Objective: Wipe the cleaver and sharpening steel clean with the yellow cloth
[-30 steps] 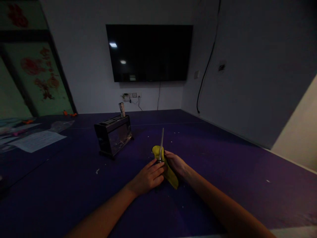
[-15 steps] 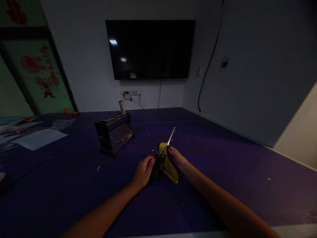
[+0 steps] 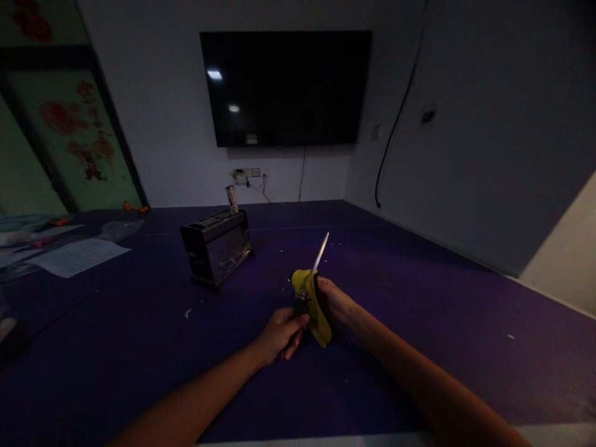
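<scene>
My left hand [image 3: 278, 334] is closed around the dark handle of a knife [image 3: 319, 254], whose pale blade slants up and to the right. My right hand [image 3: 336, 302] is wrapped in a yellow cloth [image 3: 313, 305] and pinches it around the lower part of the blade, just above the handle. Both hands hover over the dark purple table [image 3: 139, 347], a little in front of me.
A black knife block [image 3: 215, 248] with a clear front stands to the left behind my hands, one handle [image 3: 231, 198] sticking up from it. Papers [image 3: 77, 256] and small items lie at the far left. A dark wall screen [image 3: 284, 87] hangs ahead.
The blade tilted from upright to leaning right. My left hand slid back down the handle and closed on it, while the cloth in my right hand stayed on the blade.
</scene>
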Available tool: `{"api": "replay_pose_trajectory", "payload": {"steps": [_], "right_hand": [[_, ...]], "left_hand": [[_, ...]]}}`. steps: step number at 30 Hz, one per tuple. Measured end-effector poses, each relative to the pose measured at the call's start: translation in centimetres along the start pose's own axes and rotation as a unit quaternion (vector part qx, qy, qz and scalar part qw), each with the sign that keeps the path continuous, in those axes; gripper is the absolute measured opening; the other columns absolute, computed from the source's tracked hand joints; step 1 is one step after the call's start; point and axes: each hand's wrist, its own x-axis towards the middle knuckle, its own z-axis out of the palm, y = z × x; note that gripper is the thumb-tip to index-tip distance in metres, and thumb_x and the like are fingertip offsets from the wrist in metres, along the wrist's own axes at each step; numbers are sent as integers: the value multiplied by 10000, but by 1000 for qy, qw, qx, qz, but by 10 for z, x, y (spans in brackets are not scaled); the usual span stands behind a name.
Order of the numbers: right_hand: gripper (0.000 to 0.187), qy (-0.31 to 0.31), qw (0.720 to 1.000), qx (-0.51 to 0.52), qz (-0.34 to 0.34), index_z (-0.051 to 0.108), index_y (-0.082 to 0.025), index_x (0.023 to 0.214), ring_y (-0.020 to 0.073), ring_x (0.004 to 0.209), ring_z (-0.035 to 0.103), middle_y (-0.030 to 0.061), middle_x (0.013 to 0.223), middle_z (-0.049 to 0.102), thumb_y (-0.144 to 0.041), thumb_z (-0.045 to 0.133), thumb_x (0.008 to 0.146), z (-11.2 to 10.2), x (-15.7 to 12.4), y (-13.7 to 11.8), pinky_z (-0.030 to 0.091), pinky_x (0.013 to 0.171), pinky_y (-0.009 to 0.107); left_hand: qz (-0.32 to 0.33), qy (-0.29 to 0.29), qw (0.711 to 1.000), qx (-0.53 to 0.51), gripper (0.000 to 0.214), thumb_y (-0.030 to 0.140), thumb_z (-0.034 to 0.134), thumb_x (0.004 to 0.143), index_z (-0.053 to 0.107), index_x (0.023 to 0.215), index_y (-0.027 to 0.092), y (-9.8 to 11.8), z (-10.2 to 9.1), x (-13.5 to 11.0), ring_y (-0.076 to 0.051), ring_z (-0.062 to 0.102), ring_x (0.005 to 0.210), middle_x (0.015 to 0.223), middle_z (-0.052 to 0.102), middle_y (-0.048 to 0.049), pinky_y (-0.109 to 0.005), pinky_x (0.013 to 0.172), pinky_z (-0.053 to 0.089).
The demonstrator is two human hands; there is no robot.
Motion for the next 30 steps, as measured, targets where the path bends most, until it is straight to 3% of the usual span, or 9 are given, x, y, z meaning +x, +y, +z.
{"api": "replay_pose_trajectory", "payload": {"steps": [12, 21, 30], "right_hand": [[178, 7, 996, 86, -1, 626, -154, 717, 133, 533, 589, -1, 631, 644, -159, 688, 551, 8, 1, -14, 479, 549, 238], [97, 20, 996, 88, -3, 626, -146, 670, 103, 478, 565, -11, 592, 634, -144, 685, 593, 5, 1, -11, 447, 484, 195], [141, -29, 994, 102, 9, 617, -155, 679, 105, 505, 559, -22, 577, 602, -151, 701, 565, 4, 0, -13, 453, 522, 199]], "left_hand": [[24, 44, 995, 91, 387, 540, 539, 682, 432, 679, 168, -2, 3, -1, -44, 301, 214, 382, 415, 91, -157, 234, 157], [40, 81, 990, 112, 391, 543, 540, 681, 438, 666, 166, -2, 3, -1, -37, 285, 219, 378, 402, 93, -154, 242, 183], [33, 46, 992, 112, 393, 536, 550, 679, 442, 688, 159, -1, 0, 0, -35, 284, 217, 381, 407, 97, -153, 239, 187]]}}
